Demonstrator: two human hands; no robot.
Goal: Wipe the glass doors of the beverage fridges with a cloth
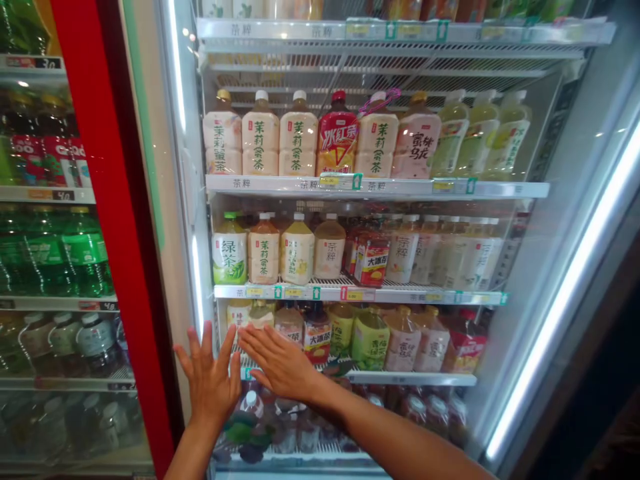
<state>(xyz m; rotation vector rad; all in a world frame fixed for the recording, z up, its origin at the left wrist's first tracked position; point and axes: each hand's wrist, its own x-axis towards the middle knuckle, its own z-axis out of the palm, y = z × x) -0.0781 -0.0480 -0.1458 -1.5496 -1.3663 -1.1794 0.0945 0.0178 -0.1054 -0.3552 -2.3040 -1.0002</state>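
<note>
My left hand (213, 380) is raised with its fingers spread, in front of the left edge of a lit drinks cooler (193, 167). Just right of it, my right hand (283, 365) stretches out flat, fingers side by side and pointing up and left. The fingertips of the two hands come close together; whether they touch is unclear. Neither hand holds anything. Behind them is a low shelf of tea bottles, with a carton-like red and yellow bottle (317, 337) and a green bottle (370, 340) showing. Faint reflections suggest glass in front; I cannot tell if my hands touch it.
Several shelves carry more bottles, including a red-labelled bottle (339, 137) and a green-capped bottle (229, 250). A bright light strip (565, 293) runs along the right side. To the left, a red frame (113, 220) borders another cooler with green soda bottles (85, 250).
</note>
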